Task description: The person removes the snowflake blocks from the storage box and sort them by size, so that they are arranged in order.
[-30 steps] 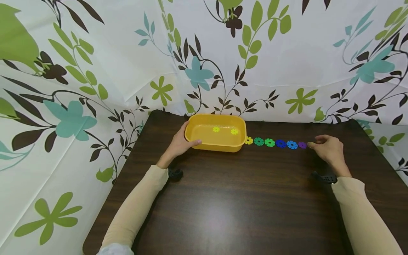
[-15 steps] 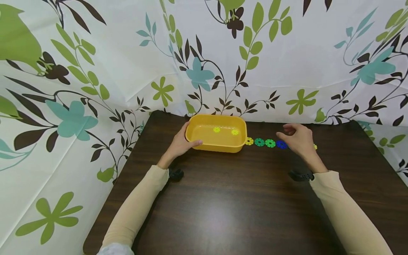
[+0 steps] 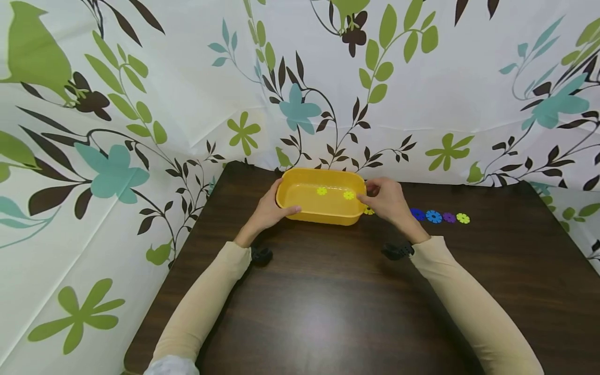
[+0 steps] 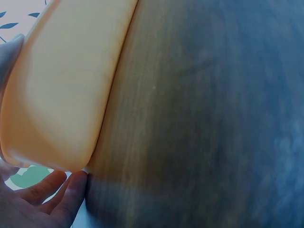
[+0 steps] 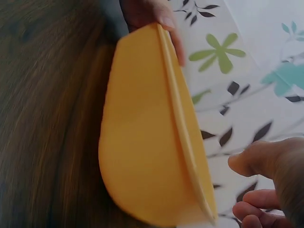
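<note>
My left hand [image 3: 268, 213] grips the left end of a yellow plastic tub [image 3: 321, 216], thumb over the rim and fingers around the outside. Two small yellow flower-shaped discs [image 3: 321, 191] lie inside. At the tub's right end is my right hand [image 3: 388, 200]; in the right wrist view its thumb and fingers are spread apart beside the tub [image 5: 142, 128], holding nothing visible. A row of notched discs runs right from the tub: a yellow disc [image 3: 369, 211], a dark blue one [image 3: 417, 214], a light blue one [image 3: 433, 216], a purple one [image 3: 449, 217] and a yellow-green one [image 3: 463, 218]. My right hand hides part of it.
Everything stands on a dark brown wooden table [image 3: 319, 291]. Close behind its far edge hangs a white curtain [image 3: 187, 104] printed with leaves and flowers, which also runs along the left side.
My right hand has left the yellow-green disc at the row's right end and moved left along the row to the tub. The left hand keeps its hold on the tub.
</note>
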{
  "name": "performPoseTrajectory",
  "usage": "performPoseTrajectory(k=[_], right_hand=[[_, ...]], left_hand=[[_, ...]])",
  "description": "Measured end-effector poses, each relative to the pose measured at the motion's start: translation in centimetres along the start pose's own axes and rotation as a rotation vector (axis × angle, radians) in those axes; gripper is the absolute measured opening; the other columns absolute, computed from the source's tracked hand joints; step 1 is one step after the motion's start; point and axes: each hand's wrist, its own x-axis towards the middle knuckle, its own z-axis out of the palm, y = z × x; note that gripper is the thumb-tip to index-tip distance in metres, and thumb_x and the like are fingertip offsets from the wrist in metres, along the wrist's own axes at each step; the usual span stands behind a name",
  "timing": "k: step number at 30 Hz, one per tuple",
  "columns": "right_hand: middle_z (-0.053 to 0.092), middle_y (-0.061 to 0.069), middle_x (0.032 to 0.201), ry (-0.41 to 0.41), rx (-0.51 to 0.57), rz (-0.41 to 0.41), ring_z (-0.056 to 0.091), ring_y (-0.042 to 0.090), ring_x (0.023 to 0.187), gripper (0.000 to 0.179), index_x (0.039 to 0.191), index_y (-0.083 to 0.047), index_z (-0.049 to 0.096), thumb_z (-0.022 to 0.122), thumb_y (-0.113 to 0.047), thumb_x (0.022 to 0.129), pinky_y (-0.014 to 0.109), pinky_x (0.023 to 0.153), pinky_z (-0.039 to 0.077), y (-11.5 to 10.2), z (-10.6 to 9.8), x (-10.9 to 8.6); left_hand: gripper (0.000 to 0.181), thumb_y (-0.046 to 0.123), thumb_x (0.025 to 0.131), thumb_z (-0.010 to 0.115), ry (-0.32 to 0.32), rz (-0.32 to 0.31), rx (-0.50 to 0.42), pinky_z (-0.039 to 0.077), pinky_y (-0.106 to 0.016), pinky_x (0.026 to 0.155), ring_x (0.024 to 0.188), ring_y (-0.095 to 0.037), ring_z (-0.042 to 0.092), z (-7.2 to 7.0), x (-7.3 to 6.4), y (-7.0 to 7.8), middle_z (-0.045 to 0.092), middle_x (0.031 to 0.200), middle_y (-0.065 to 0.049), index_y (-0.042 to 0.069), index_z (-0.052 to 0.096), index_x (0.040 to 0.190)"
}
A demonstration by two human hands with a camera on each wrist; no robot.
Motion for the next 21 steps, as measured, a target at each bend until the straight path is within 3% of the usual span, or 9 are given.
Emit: performPoseTrajectory(k=[3, 7, 16, 20, 21], right_hand=[[0.077, 0.029, 0.115, -0.030, -0.001, -0.029, 0.068, 0.039, 0.097, 0.044, 0.124, 0.012, 0.076, 0.082, -0.020, 0.095, 0.045, 0.082, 0.055, -0.7, 1.3, 0.8], [0.077, 0.031, 0.122, -0.093, -0.021, -0.056, 0.069, 0.043, 0.107, 0.048, 0.128, 0.013, 0.074, 0.081, -0.022, 0.096, 0.053, 0.092, 0.057, -1.7, 2.6, 1.8], [0.075, 0.030, 0.130, -0.210, -0.047, -0.032, 0.069, 0.044, 0.122, 0.046, 0.131, 0.009, 0.074, 0.079, -0.023, 0.097, 0.057, 0.106, 0.056, -3.3, 5.2, 4.6], [0.079, 0.025, 0.120, -0.224, -0.083, -0.020, 0.072, 0.039, 0.111, 0.039, 0.120, 0.007, 0.079, 0.080, -0.023, 0.095, 0.052, 0.100, 0.058, -3.8, 6.3, 5.7], [0.078, 0.024, 0.108, -0.235, -0.083, -0.010, 0.071, 0.036, 0.101, 0.034, 0.113, 0.007, 0.079, 0.081, -0.022, 0.095, 0.048, 0.094, 0.058, -3.9, 6.6, 5.9]], left_hand=[[0.115, 0.046, 0.090, 0.089, 0.000, -0.004, 0.007, 0.049, -0.056, 0.119, 0.140, -0.036, 0.058, 0.0, 0.0, -0.1, 0.044, 0.170, -0.017, 0.021, 0.016, 0.176], [0.117, 0.048, 0.090, 0.088, 0.002, -0.010, 0.023, 0.048, -0.057, 0.120, 0.143, -0.036, 0.056, 0.0, 0.0, -0.2, 0.041, 0.172, -0.017, 0.020, 0.015, 0.176], [0.117, 0.045, 0.090, 0.089, 0.003, -0.009, 0.007, 0.049, -0.057, 0.120, 0.142, -0.037, 0.057, 0.0, 0.0, -0.1, 0.041, 0.172, -0.018, 0.018, 0.015, 0.176], [0.117, 0.044, 0.090, 0.089, 0.005, -0.012, 0.002, 0.048, -0.057, 0.120, 0.143, -0.037, 0.056, 0.0, 0.0, 0.0, 0.039, 0.173, -0.018, 0.018, 0.015, 0.176], [0.117, 0.045, 0.090, 0.089, 0.005, -0.013, 0.003, 0.048, -0.057, 0.121, 0.144, -0.037, 0.055, 0.0, 0.0, 0.0, 0.039, 0.174, -0.018, 0.018, 0.015, 0.176]])
